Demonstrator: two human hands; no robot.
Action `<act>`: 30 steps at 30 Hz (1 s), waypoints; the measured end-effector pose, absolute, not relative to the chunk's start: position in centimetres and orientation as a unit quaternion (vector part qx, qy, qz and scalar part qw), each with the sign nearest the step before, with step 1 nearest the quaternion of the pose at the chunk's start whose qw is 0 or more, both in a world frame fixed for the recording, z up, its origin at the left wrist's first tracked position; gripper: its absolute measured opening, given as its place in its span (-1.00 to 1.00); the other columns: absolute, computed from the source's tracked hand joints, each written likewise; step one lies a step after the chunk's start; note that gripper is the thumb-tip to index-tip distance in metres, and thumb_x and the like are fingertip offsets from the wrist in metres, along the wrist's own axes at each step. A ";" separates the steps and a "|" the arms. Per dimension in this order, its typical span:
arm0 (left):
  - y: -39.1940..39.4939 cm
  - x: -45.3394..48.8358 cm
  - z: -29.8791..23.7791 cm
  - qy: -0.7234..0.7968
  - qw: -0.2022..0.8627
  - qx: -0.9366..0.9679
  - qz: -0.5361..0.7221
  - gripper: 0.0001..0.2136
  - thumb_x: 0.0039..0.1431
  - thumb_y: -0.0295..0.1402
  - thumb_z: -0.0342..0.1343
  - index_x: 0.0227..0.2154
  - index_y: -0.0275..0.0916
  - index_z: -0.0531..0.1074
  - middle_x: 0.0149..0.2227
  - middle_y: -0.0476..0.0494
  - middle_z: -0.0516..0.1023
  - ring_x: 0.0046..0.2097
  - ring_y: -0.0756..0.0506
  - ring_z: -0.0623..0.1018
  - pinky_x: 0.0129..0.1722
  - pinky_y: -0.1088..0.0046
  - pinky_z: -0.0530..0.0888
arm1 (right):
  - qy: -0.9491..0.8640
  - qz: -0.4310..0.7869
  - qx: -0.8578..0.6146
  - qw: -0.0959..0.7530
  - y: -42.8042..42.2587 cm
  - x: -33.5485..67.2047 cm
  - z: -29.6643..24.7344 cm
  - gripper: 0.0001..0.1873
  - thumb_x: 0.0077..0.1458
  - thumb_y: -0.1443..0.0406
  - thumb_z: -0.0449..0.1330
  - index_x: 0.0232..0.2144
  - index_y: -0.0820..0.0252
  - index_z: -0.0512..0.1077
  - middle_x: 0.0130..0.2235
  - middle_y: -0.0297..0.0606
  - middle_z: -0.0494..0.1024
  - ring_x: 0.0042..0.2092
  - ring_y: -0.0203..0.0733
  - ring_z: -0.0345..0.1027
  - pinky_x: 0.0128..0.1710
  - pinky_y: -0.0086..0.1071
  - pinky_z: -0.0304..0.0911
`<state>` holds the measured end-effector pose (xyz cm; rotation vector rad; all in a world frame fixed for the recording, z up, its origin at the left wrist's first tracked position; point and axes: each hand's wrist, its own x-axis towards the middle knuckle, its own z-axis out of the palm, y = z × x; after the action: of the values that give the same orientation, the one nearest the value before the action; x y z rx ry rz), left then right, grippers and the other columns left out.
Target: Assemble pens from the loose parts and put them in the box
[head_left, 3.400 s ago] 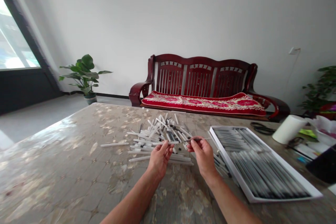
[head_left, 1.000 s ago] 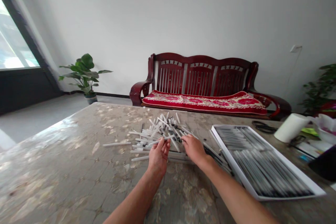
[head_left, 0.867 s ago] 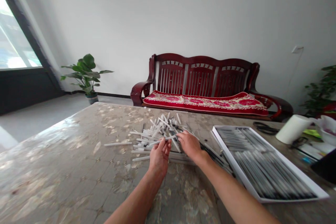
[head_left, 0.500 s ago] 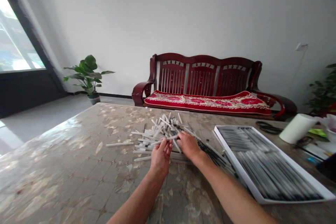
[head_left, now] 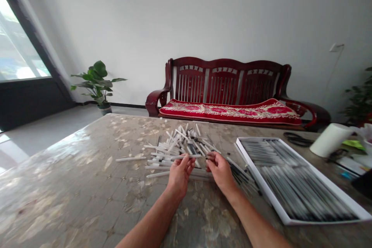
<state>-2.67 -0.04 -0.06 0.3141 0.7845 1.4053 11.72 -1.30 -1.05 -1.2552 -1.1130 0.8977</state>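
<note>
My left hand pinches a whitish pen barrel between thumb and fingertips, its length lying roughly level. Just to the right, my right hand is closed in a pinch near the barrel's end, with a small gap between. Something small and dark shows at its fingertips, too small to name. Behind and under both hands spreads a loose pile of white pen parts. Thin dark pieces, like refills or dark pens, lie right of my right hand.
A white shallow box filled with rows of pens stands at the right. Beyond it are scissors, a white roll and other clutter. A single white barrel lies left of the pile. Past the table stands a wooden bench.
My right hand has drawn back to the right, away from the pile and the barrel's end. My left hand still holds the barrel and has hardly moved.
</note>
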 end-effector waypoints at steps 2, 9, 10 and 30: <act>0.0 -2.7 -0.1 0.354 0.682 0.147 0.623 -0.92 0.08 -0.51 0.23 -0.41 -0.30 0.43 -0.49 -0.08 0.56 -0.42 0.01 0.60 -0.45 0.61 0.53 | -0.468 0.384 -0.532 0.592 -1.2 11.5 -1.0 -0.75 -0.15 0.19 0.25 -0.37 0.17 0.43 -0.44 -0.30 0.52 -0.46 -0.18 0.41 -0.51 -0.36 0.39; -0.3 -2.4 -0.1 0.365 0.685 0.162 0.610 -0.85 -0.01 -0.47 0.31 -0.43 -0.30 0.42 -0.52 -0.04 0.55 -0.43 0.01 0.60 -0.46 0.60 0.52 | -0.482 0.369 -0.534 0.589 -1.3 11.3 -0.5 -0.82 -0.13 0.23 0.24 -0.41 0.18 0.49 -0.49 -0.32 0.55 -0.47 -0.19 0.44 -0.43 -0.37 0.37; -0.3 -2.4 -0.1 0.365 0.686 0.162 0.609 -0.84 -0.03 -0.47 0.32 -0.43 -0.30 0.42 -0.52 -0.04 0.55 -0.43 0.00 0.60 -0.46 0.60 0.52 | -0.482 0.367 -0.537 0.587 -1.3 11.3 -0.6 -0.82 -0.12 0.23 0.24 -0.40 0.18 0.50 -0.49 -0.32 0.56 -0.47 -0.19 0.44 -0.42 -0.37 0.37; -0.4 -2.4 -0.6 0.344 0.690 0.201 0.604 -0.64 -0.33 -0.32 0.47 -0.45 -0.31 0.46 -0.52 -0.03 0.56 -0.43 -0.01 0.58 -0.44 0.57 0.51 | -0.563 0.292 -0.557 0.536 -1.3 12.3 -1.3 -0.83 0.01 0.23 0.17 -0.36 0.14 0.52 -0.49 -0.32 0.55 -0.46 -0.20 0.42 -0.42 -0.40 0.33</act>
<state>-2.39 -0.42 -0.57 0.4498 0.7693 1.3518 12.25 -1.32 -1.26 -1.3254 -1.3417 0.6959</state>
